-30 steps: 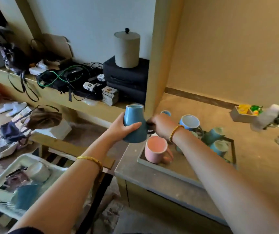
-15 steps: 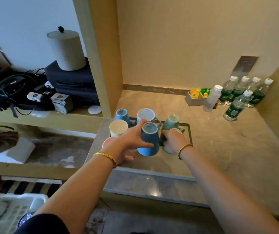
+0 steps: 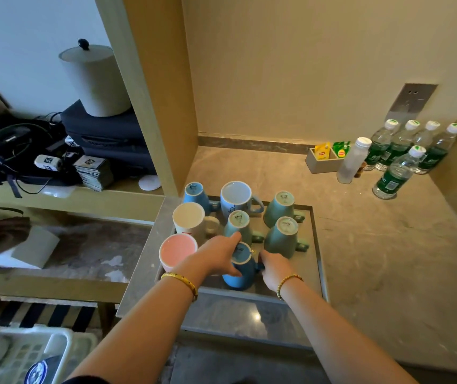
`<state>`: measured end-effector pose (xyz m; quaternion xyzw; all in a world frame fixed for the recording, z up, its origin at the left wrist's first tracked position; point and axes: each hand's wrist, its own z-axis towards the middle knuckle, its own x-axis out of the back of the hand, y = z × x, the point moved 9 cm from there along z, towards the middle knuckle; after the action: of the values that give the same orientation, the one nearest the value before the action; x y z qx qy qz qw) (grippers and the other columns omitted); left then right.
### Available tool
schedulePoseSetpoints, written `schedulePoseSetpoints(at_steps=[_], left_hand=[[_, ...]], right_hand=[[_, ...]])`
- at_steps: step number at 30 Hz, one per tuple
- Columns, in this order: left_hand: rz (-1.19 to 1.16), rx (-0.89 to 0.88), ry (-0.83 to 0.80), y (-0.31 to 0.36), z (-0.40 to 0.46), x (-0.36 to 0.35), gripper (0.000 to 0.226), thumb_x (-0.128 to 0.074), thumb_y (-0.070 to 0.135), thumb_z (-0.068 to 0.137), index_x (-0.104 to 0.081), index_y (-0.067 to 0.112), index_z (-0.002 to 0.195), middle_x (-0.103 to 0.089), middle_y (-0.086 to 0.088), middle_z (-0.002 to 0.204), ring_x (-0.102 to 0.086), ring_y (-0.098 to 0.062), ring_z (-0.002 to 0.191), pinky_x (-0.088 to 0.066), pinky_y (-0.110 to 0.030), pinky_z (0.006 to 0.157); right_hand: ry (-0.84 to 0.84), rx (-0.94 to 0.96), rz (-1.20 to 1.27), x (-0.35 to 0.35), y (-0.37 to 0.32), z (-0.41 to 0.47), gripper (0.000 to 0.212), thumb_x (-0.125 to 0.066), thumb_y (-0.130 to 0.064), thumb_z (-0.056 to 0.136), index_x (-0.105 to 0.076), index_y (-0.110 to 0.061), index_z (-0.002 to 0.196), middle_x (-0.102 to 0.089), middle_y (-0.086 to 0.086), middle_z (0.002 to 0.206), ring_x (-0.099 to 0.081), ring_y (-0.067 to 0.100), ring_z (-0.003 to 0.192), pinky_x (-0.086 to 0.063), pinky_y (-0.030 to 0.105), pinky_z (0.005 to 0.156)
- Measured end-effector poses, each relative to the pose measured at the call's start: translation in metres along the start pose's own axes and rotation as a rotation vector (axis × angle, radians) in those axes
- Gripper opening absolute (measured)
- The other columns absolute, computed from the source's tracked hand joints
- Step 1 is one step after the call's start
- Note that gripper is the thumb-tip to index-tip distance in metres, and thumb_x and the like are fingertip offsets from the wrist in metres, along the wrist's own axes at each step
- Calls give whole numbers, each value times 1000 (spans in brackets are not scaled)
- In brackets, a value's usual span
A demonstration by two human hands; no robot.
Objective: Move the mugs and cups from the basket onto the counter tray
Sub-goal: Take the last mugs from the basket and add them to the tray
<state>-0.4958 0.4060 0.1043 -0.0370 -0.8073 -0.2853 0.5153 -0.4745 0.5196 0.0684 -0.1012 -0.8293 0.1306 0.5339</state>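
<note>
The left hand [image 3: 219, 253] curls around an upside-down blue ceramic mug [image 3: 240, 268]. The right hand [image 3: 274, 268] pinches its handle. The mug sits on the grey counter tray [image 3: 315, 245]. Beyond the hands stand more upside-down mugs. A white plastic basket [image 3: 55, 347] sits below the left arm.

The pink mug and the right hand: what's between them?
In the head view, the blue mug, upside down, gripped by the left hand, lies between pink mug and right hand.

Blue mug [image 3: 239, 273] upside down on tray [image 3: 317, 245], left hand [image 3: 219, 254] wrapped round body, right hand [image 3: 274, 268] at handle. Seven other mugs on tray. Bottles [image 3: 404, 151] back right on counter [image 3: 374, 259]. Basket [image 3: 64, 345] bottom left.
</note>
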Motion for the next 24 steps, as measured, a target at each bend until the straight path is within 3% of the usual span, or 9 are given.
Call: schedulePoseSetpoints(at_steps=[8, 12, 17, 20, 24], left_hand=[[16, 33, -5, -13, -4, -6, 63, -80, 34, 67, -40, 17, 112, -61, -7, 110, -58, -22, 96, -51, -31, 79], [115, 33, 66, -12, -3, -1, 64, -78, 42, 67, -43, 17, 115, -61, -8, 111, -56, -23, 97, -42, -28, 77], [223, 47, 110, -18, -7, -5, 85, -71, 53, 70, -33, 19, 138, -44, -6, 140, -38, -26, 129, -28, -39, 110], [222, 24, 132, -15, -14, -4, 88, -63, 56, 77, -23, 19, 146, -30, -7, 151, -23, -27, 140, -16, -42, 116], [13, -4, 366, -12, -36, 37, 50, -54, 39, 90, -45, 18, 134, -48, -6, 138, -39, -23, 130, -31, -34, 106]], right_hand=[[-42, 44, -65, -11, -6, 8, 24, -50, -18, 92, -49, -13, 115, -63, 16, 110, -60, 34, 101, -49, 39, 83], [-25, 48, -114, -11, -6, 8, 25, -49, -20, 93, -48, -13, 117, -60, 18, 111, -58, 36, 102, -48, 39, 84], [-6, 46, -60, -11, -8, 5, 28, -49, -17, 91, -50, -17, 119, -61, 13, 116, -56, 32, 108, -44, 40, 95], [147, 23, 153, 2, -10, -1, 32, -53, -7, 85, -53, -17, 116, -62, 7, 114, -54, 28, 112, -38, 41, 104], [470, -14, 498, 42, -18, -12, 30, -53, 2, 83, -56, -14, 110, -59, 5, 110, -53, 22, 108, -46, 39, 96]])
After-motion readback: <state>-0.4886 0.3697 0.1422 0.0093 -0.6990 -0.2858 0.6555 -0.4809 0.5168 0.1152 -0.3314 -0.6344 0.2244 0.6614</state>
